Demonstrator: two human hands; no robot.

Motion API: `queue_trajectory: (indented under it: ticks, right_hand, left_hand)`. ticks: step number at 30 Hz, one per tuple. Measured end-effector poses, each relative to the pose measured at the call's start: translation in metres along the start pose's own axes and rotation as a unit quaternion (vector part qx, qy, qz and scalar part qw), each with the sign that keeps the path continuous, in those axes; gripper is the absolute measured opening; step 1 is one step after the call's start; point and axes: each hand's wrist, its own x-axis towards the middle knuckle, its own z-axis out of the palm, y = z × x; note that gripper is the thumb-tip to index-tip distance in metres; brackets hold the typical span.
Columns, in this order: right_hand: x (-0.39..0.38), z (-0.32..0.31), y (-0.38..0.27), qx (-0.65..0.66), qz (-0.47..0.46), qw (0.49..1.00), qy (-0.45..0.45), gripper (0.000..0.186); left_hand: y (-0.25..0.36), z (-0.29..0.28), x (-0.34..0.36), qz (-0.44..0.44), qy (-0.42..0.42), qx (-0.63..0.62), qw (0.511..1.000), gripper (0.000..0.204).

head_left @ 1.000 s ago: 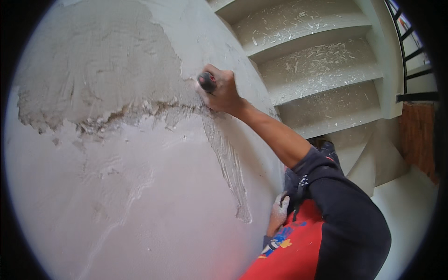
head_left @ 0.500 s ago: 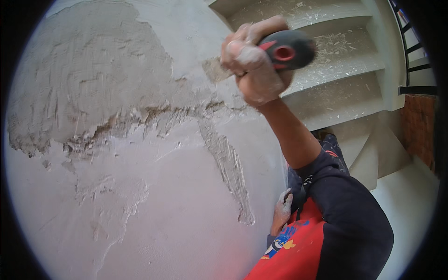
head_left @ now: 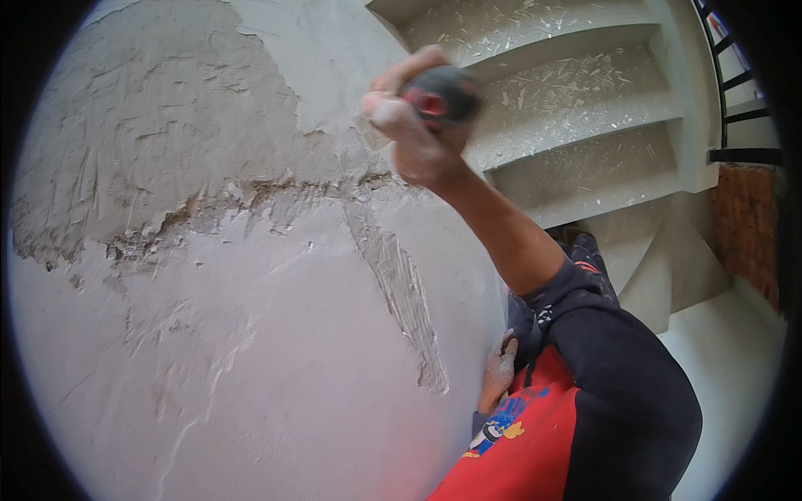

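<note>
I'm gripping the scraper (head_left: 451, 93) by its blk/red handle w/ my R hand (head_left: 411, 138), fingers wrapped round it. Hand + tool are showing blurry, up in front of the wall (head_left: 309, 351), near the R end of the ragged crack (head_left: 271, 188); blade's mostly hidden, so can't tell if it's touching. L hand (head_left: 499, 367) is resting low, just beside the wall, by my dk clothing (head_left: 522, 321); fingers partly hidden, can't tell if it's holding anything. Big rough grey patch (head_left: 159, 108) is covering the wall's upper L, above the crack; narrow gouged strip (head_left: 397, 288) is running down from the crack, slanting R. Stairs (head_left: 585, 171) are rising on the R, pale flakes (head_left: 576, 83) lying scattered over the treads. Blk railing (head_left: 746, 156) is standing far R, above some brickwork (head_left: 746, 225).
</note>
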Motion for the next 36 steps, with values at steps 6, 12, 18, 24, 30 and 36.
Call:
queue_trajectory:
  ticks: [6, 12, 18, 24, 30, 36]
  right_hand:
    - [-0.008, -0.010, 0.013, -0.064, -0.067, 0.995, -0.048, 0.013]
    - [0.001, -0.009, 0.014, -0.154, -0.104, 0.976, -0.114, 0.013]
    - [-0.019, -0.013, -0.003, 0.002, -0.080, 0.994, -0.079, 0.016]
    - [0.007, -0.008, 0.012, -0.017, -0.038, 0.999, 0.003, 0.013]
    - [-0.008, -0.018, 0.023, -0.103, -0.025, 0.993, -0.048, 0.015]
    - [-0.001, -0.019, 0.035, -0.072, 0.055, 0.996, -0.013, 0.014]
  left_hand:
    - [-0.011, -0.006, -0.005, 0.003, 0.006, 0.020, 1.000, 0.043]
    - [-0.015, -0.006, 0.003, 0.028, 0.010, 0.039, 0.999, 0.041]
    - [-0.007, -0.003, 0.002, 0.007, 0.008, -0.007, 1.000, 0.043]
    - [0.012, -0.003, -0.007, -0.006, 0.005, 0.012, 1.000, 0.045]
    - [-0.013, -0.008, -0.008, 0.013, 0.002, 0.002, 1.000, 0.043]
    - [0.009, -0.020, -0.004, 0.035, -0.005, 0.038, 0.999, 0.042]
